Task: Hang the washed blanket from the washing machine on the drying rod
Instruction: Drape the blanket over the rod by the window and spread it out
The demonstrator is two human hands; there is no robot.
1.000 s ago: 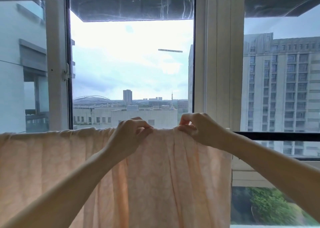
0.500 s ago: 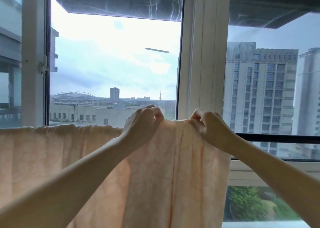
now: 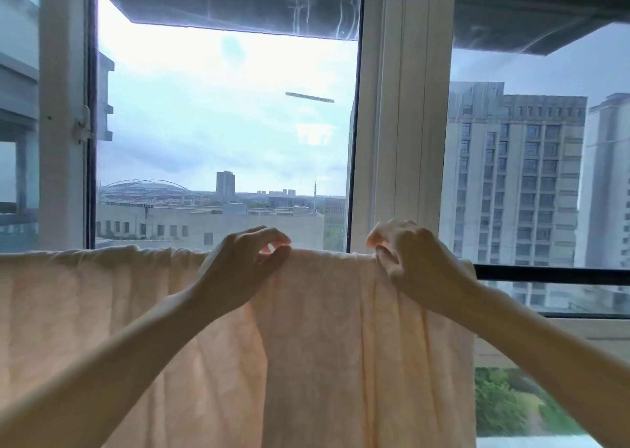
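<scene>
White window frame point(image 3: 402, 141) behind, city buildings beyond glass. Peach blanket point(image 3: 306, 345) draped over black rod point(image 3: 545, 275), hanging in folds; bare rod shows only to right of it. Left hand point(image 3: 245, 267) at top fold, thumb and forefinger curled, tips together pinching cloth. Right hand point(image 3: 416, 267) near it, fingers curled, gripping top fold by blanket's right edge.

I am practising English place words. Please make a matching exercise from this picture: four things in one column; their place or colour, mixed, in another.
1 blanket
2 left hand
3 right hand
4 window latch

a on the white frame, far left
b blanket's top edge, near its right end
c peach, hanging down
d blanket's top edge, nearer the middle

Pairs: 1-c, 2-d, 3-b, 4-a
</scene>
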